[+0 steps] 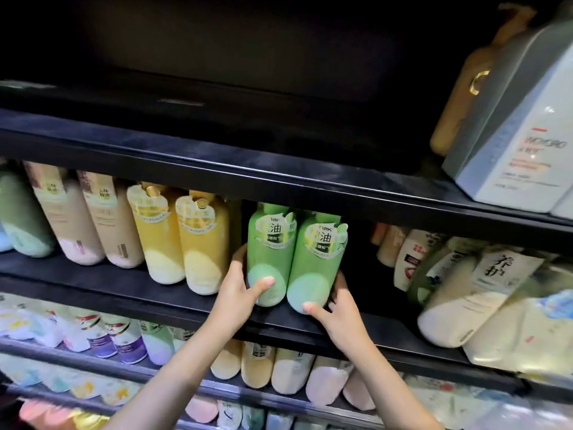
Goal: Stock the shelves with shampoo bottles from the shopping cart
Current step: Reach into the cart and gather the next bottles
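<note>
Dark store shelving fills the view, three black tiers of it, and the middle shelf (130, 274) carries the work: two green shampoo bottles side by side near its front lip, both upright with their long axes running up toward the underside of the tier above. The left hand (240, 288) wraps the left green bottle (269, 256) low on its body, thumb across the pale front patch and fingers curled round the far left flank; the right hand (336, 308) cups the right green bottle (319, 262) at its base, thumb pressed on the front and the other fingers tucked behind the right side, mostly hidden. Each hand has its own bottle, and the two bottles touch each other along their inner sides. Just beside them on the left stand two yellow bottles (179, 240), with a narrow dark gap between; to the right lies a wider dark gap before the white and cream bottles (459, 293). Depth is what matters: the bottles sit ahead of the palms, toward the back of the shelf, so a straight push away from the body would seat them, I judge. Whether their bases rest fully on the shelf I cannot tell. No shopping cart is in view.
</note>
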`<state>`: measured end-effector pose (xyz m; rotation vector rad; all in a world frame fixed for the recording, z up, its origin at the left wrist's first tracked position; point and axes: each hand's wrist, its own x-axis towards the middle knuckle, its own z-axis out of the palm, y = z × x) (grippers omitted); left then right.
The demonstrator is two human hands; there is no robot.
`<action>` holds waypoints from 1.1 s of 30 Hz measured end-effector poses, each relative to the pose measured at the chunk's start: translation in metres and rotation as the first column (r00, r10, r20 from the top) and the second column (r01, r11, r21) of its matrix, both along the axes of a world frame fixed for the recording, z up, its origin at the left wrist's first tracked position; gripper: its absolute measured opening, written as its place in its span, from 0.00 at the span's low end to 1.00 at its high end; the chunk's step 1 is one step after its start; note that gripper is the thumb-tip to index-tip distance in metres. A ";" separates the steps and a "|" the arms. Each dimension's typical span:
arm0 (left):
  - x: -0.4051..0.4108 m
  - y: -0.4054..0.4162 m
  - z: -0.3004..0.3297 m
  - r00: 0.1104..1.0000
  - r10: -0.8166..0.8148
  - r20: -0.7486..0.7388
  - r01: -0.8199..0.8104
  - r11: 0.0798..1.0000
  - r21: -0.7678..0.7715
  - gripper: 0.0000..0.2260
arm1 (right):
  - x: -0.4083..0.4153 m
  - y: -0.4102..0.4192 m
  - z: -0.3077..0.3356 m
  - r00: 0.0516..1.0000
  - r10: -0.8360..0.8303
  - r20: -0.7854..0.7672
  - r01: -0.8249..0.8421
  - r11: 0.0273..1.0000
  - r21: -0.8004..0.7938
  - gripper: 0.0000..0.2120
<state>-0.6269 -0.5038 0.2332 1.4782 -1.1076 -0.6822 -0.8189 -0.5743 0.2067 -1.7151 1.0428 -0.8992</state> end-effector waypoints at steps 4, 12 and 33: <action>0.006 -0.015 -0.003 0.994 0.072 0.088 -0.083 0.989 0.126 0.16 | 0.008 -0.007 0.003 0.998 0.003 -0.064 -0.006 0.998 -0.054 0.38; -0.008 -0.019 -0.001 0.990 0.139 0.016 -0.139 0.989 0.057 0.23 | 0.016 -0.015 0.006 0.996 -0.010 -0.091 0.004 0.998 -0.067 0.40; 0.075 0.256 -0.038 0.774 0.114 0.622 -0.393 0.857 0.332 0.29 | 0.109 0.169 -0.019 0.781 0.114 -0.614 -0.382 0.865 -0.325 0.24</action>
